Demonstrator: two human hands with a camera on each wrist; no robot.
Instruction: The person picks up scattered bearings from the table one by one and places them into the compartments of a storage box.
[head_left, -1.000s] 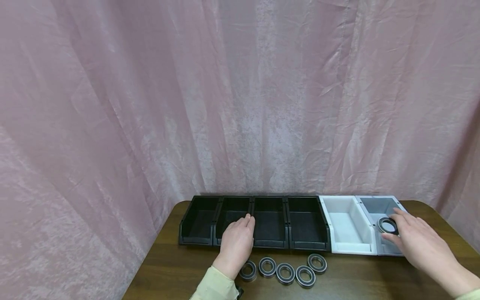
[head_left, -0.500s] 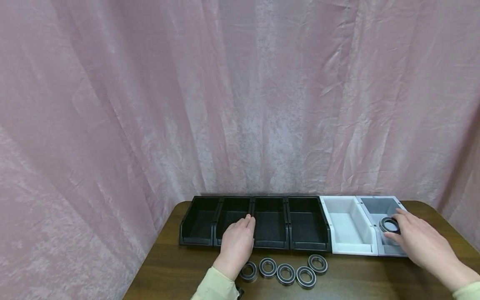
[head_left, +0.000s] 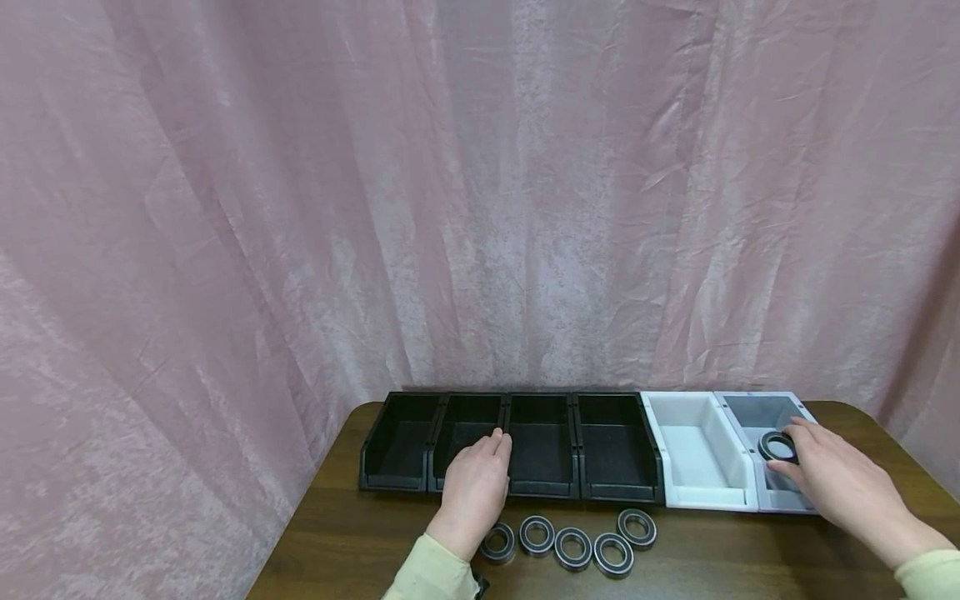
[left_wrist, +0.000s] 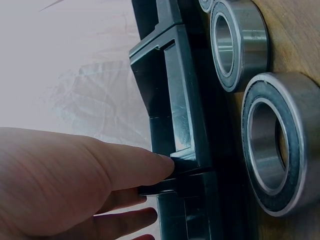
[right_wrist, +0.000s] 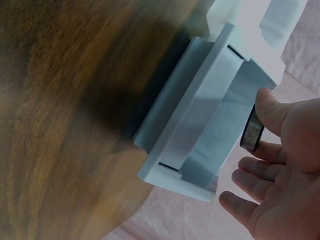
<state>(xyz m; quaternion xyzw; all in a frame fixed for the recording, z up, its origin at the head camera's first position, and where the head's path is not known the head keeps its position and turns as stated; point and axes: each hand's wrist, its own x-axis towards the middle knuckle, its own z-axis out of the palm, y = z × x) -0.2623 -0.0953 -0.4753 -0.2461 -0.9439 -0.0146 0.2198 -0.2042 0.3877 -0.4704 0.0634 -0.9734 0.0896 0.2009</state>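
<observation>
In the head view my right hand [head_left: 843,483] pinches a ball bearing [head_left: 765,447] between thumb and fingers over the grey bin [head_left: 761,410]. The right wrist view shows the bearing [right_wrist: 252,132] edge-on, above the bin's opening; the other fingers are spread. My left hand [head_left: 474,483] lies at the front of the black bins. Seen from the left wrist, its thumb and index finger pinch the divider [left_wrist: 172,182] between two black bins. Several more bearings lie flat on the table in front of the bins, the leftmost bearing [head_left: 510,543] beside my left wrist.
A white bin [head_left: 693,446] stands between the grey bin and the rightmost black bin [head_left: 611,450]. All bins form one row along the back of the wooden table [head_left: 712,550]. A pink curtain [head_left: 525,208] hangs behind them.
The bearing in my right hand has tilted slightly, and its ring looks narrower over the grey bin. My left hand and the bearings on the table stay in place.
</observation>
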